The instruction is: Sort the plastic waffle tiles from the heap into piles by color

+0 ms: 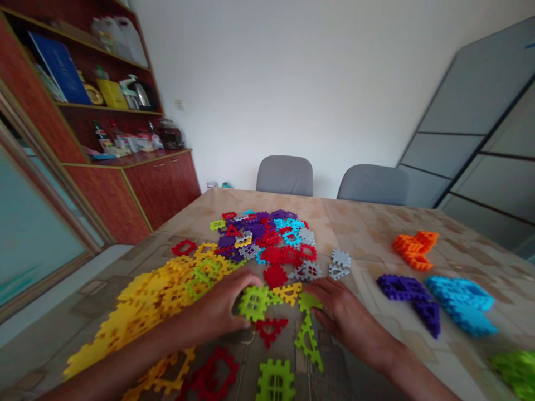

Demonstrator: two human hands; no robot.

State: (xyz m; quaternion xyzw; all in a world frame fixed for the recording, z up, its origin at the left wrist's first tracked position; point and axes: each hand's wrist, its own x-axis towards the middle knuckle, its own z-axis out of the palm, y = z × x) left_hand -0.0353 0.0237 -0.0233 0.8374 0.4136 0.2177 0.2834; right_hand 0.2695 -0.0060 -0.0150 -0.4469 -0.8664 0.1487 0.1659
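Note:
My left hand [229, 298] is closed round the edge of a lime green square window tile [254, 304], thumb below and fingers above. My right hand [336, 306] has its fingers closed on a solid lime green tile [309, 301], partly covered by the fingertips. Just below that tile lies a lime green triangular tile [308, 342]. Between my hands are a yellow triangular tile [288, 292] and a red triangular tile [271, 329]. Another green window tile [276, 381] lies nearest to me.
A yellow tile heap [146, 301] spreads at left, and a mixed-colour heap [267, 239] lies farther back. Sorted orange tiles [416, 249], purple tiles [403, 288], blue tiles [463, 303] and green tiles [516, 370] sit at right. Two grey chairs [284, 174] stand behind the table.

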